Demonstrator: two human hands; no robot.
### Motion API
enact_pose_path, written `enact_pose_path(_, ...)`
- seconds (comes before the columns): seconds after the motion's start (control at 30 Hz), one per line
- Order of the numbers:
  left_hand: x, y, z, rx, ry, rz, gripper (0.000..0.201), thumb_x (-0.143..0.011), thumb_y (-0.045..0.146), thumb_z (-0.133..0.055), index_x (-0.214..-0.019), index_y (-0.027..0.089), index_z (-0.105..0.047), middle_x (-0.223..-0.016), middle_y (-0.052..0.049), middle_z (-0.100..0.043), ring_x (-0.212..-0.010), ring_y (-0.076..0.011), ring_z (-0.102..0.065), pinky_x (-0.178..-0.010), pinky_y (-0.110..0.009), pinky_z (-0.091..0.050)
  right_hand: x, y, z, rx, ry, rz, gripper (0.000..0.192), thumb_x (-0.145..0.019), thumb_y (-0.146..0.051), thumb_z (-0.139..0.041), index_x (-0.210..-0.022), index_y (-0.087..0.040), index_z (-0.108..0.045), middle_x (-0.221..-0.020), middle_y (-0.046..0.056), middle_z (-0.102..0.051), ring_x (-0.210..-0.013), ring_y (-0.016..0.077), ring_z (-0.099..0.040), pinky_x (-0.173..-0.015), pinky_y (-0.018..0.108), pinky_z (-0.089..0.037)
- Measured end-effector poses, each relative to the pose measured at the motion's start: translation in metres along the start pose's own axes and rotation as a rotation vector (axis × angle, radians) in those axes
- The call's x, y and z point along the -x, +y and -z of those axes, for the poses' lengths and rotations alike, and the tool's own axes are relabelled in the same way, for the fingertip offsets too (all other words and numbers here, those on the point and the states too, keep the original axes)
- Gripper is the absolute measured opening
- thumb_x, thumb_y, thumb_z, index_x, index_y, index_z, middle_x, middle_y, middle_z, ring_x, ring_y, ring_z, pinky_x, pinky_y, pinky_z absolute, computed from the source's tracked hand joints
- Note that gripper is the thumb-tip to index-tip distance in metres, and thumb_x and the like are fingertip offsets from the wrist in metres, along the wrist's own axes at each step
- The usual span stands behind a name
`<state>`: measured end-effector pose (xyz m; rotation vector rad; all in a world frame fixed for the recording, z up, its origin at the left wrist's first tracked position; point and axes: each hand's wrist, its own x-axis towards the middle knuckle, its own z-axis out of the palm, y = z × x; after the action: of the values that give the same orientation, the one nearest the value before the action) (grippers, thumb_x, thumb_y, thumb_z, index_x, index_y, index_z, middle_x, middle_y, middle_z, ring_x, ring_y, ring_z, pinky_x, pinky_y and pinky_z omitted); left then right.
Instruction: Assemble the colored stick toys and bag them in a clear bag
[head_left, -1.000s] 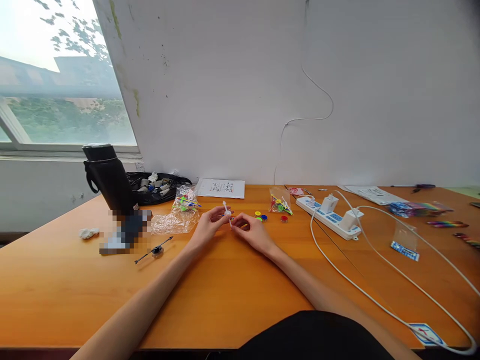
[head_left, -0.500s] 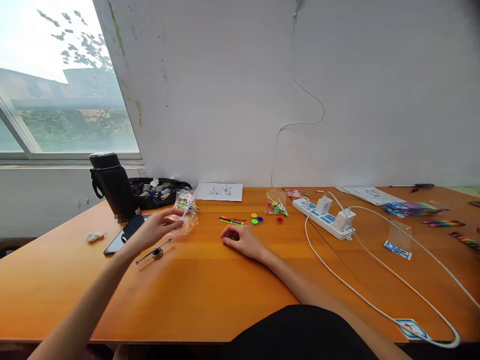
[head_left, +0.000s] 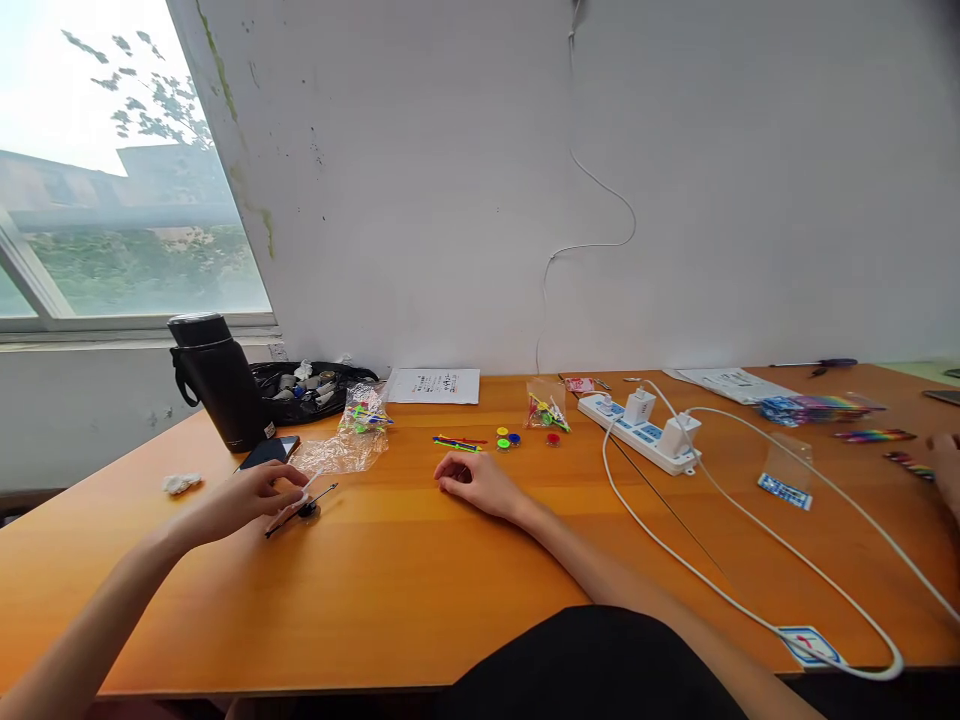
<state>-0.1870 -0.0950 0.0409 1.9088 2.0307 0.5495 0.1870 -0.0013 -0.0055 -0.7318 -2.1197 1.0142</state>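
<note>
My left hand (head_left: 259, 500) pinches a thin white stick (head_left: 313, 482), just above a small black toy (head_left: 307, 509) with a long thin bar across a round base. Whether the stick touches the toy I cannot tell. Resting on the table, my right hand (head_left: 480, 484) has its fingers curled in, and nothing shows in them. Just beyond it lie thin coloured plastic sticks (head_left: 459, 443). Several small coloured discs (head_left: 503, 444) are to their right. A clear plastic bag (head_left: 364, 415) with coloured pieces lies past my left hand, by a crumpled clear wrapper (head_left: 345, 456).
A black flask (head_left: 217, 385) stands at the left beside a phone (head_left: 271, 452) and a black bag (head_left: 322, 390) of odds and ends. Right of centre, a white power strip (head_left: 637, 433) trails cables to the front edge. Another person's hand (head_left: 946, 470) appears at the far right.
My left hand has moved left and down with the white stick, from near the clear wrapper to the black toy. My right hand stays put. Another person's hand has appeared at the right edge.
</note>
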Motion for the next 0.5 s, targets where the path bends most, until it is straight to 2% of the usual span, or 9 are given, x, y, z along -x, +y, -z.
enact_pose_path(0.1, 0.0, 0.012, 0.007, -0.095, -0.032, 0.011, 0.057, -0.076, 0.073, -0.056, -0.099, 0.023, -0.073, -0.09, -0.008, -0.074, -0.08, -0.0271, -0.068, -0.06, -0.027, -0.047, 0.0, -0.001, 0.0, -0.002, -0.002, -0.002, 0.008, -0.084, -0.017, -0.064, -0.089, -0.019, -0.069, -0.082, 0.001, -0.072, -0.072, 0.0136, -0.062, -0.068, 0.024, -0.047)
enact_pose_path(0.17, 0.003, 0.028, 0.01, -0.128, 0.036, -0.028, 0.055, -0.081, 0.071, -0.053, -0.099, 0.023, -0.072, -0.094, -0.008, -0.073, -0.08, -0.0267, -0.068, -0.061, -0.027, -0.047, 0.0, -0.001, 0.0, 0.004, 0.0, -0.003, 0.008, -0.084, -0.017, -0.063, -0.089, -0.019, -0.069, -0.081, 0.001, -0.071, -0.073, 0.0137, -0.063, -0.068, 0.024, -0.048)
enact_pose_path(0.23, 0.005, 0.055, 0.01, -0.11, 0.09, -0.1, 0.052, -0.085, 0.068, -0.05, -0.107, 0.025, -0.07, -0.1, -0.008, -0.073, -0.085, -0.0263, -0.068, -0.064, -0.027, -0.047, 0.0, 0.001, -0.001, 0.022, 0.003, 0.003, 0.009, -0.085, -0.016, -0.062, -0.09, -0.019, -0.069, -0.081, 0.001, -0.071, -0.073, 0.0139, -0.064, -0.068, 0.024, -0.048)
enact_pose_path(0.3, 0.004, 0.089, 0.005, -0.045, 0.045, -0.195, 0.048, -0.088, 0.065, -0.048, -0.11, 0.027, -0.069, -0.103, -0.007, -0.072, -0.092, -0.0253, -0.068, -0.068, -0.026, -0.048, 0.0, 0.004, 0.0, 0.087, 0.025, 0.02, 0.01, -0.087, -0.015, -0.06, -0.091, -0.019, -0.068, -0.082, 0.001, -0.071, -0.073, 0.0141, -0.064, -0.069, 0.025, -0.048)
enact_pose_path(0.4, -0.011, 0.138, -0.013, 0.024, 0.021, -0.319, 0.043, -0.092, 0.059, -0.045, -0.108, 0.026, -0.068, -0.107, -0.005, -0.072, -0.094, -0.0234, -0.067, -0.073, -0.026, -0.047, 0.0, 0.009, 0.007, 0.325, 0.14, 0.074, 0.014, -0.087, -0.012, -0.057, -0.091, -0.02, -0.068, -0.088, 0.002, -0.071, -0.08, 0.016, -0.063, -0.074, 0.027, -0.048)
enact_pose_path(0.5, -0.043, 0.164, -0.049, 0.059, -0.068, -0.343, 0.037, -0.093, 0.05, -0.045, -0.099, 0.022, -0.069, -0.089, -0.005, -0.073, -0.079, -0.0215, -0.066, -0.068, -0.027, -0.044, 0.0, 0.013, 0.022, 0.588, 0.26, 0.108, 0.017, -0.088, -0.008, -0.055, -0.089, -0.02, -0.067, -0.094, 0.004, -0.069, -0.094, 0.0194, -0.06, -0.085, 0.032, -0.046)
